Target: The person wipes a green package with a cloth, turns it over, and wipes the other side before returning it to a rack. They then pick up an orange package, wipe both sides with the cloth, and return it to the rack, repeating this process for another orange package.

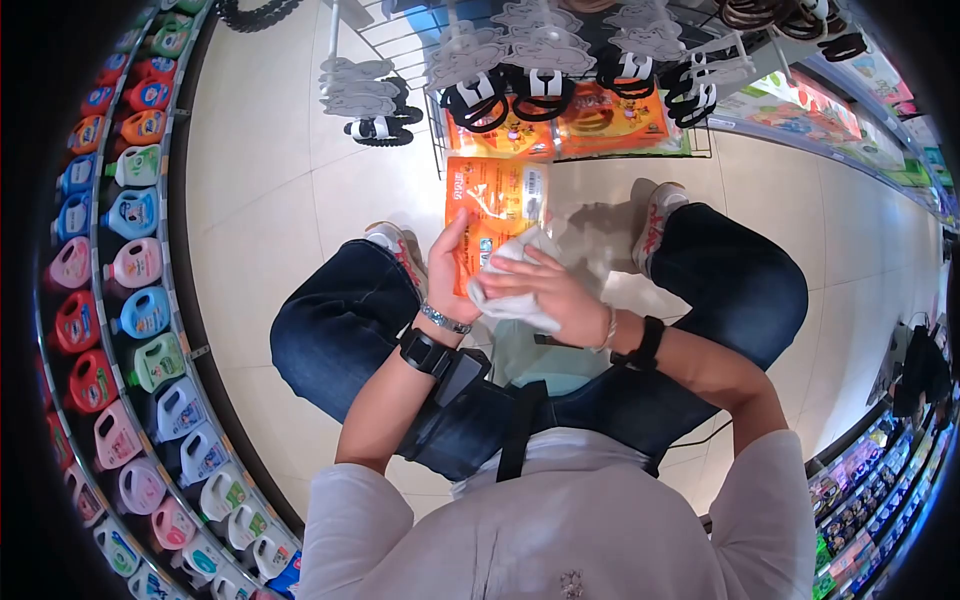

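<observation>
My left hand (446, 268) grips an orange plastic packet (495, 195) along its left edge, thumb on the printed face. A barcode label shows near the packet's top right. In my right hand (565, 290) is a white cloth (519, 262), bunched under the fingers and pressed against the packet's lower part, which it partly covers. Just beyond, more orange packets (610, 120) lie in the bottom of a wire rack (640, 154). Black hair ties (543, 92) on grey cards hang above them.
Shelves of detergent bottles (140, 262) curve along the left. Boxed goods fill a shelf (830, 135) at the upper right, and packaged items line another shelf (860, 500) at the lower right. My bent knees stand on either side, over a pale tiled floor (250, 180).
</observation>
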`<move>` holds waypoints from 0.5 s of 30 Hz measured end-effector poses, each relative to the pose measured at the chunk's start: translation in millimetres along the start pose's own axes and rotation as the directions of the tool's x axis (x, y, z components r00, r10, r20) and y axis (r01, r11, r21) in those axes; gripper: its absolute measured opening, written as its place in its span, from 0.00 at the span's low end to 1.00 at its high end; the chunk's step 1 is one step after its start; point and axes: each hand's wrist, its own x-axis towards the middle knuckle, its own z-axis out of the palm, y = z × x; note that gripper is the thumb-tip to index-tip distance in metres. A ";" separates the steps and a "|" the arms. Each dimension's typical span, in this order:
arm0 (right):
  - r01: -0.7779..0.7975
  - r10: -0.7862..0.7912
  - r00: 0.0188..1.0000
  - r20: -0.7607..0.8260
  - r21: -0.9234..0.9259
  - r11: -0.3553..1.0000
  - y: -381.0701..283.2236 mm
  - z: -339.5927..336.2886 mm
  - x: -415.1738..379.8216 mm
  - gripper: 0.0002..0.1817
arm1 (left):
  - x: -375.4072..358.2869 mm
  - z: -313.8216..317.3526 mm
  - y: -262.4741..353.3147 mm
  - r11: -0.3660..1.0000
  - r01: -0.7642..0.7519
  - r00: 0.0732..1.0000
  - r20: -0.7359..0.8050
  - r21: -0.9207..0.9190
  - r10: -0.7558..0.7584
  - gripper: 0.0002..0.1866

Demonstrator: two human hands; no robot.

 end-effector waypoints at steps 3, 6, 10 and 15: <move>-0.231 0.260 0.964 -0.052 0.317 0.920 32.1 -6.3 -31.6 0.25 | -2.9 8.6 7.4 0.997 -0.029 1.000 0.004 -0.075 0.029 0.26; -0.207 0.208 0.962 -0.179 0.026 0.978 7.5 -40.2 -17.0 0.26 | -3.6 9.3 10.1 0.999 -0.052 0.998 -0.019 0.012 0.053 0.25; -0.105 0.017 0.984 -0.175 -0.505 0.857 -7.1 -29.4 -0.6 0.21 | -2.1 -0.9 0.1 0.996 -0.094 0.979 -0.179 0.007 0.094 0.20; -0.077 -0.023 0.983 -0.183 -0.517 0.852 15.1 -32.5 9.2 0.17 | 2.2 -5.7 -1.8 0.993 -0.051 0.992 -0.121 -0.110 0.038 0.16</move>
